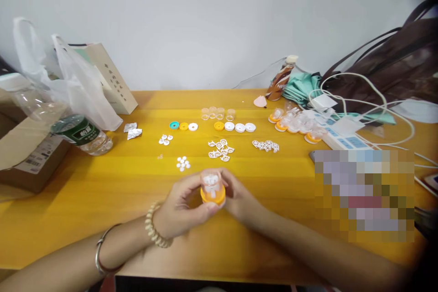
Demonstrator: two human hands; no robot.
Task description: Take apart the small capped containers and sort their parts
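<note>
Both my hands meet near the table's front middle around one small clear plastic cup with an orange cap [212,190]. My left hand [181,207], with a bead bracelet and a bangle on the wrist, wraps it from the left. My right hand [239,198] grips it from the right. Just beyond lie small white round pieces [183,163] and white lacy plastic parts [221,149]. Farther back sits a row of coloured and white caps [184,126], clear little cups [217,112], and a cluster of assembled cups with orange caps [296,124].
A water bottle [82,134] lies at left by a cardboard box [30,164], plastic bag [75,82] and book [112,77]. At right: power strip [342,134], white cables [376,100], brown bag [393,64], a drink bottle [281,80], a blurred patch.
</note>
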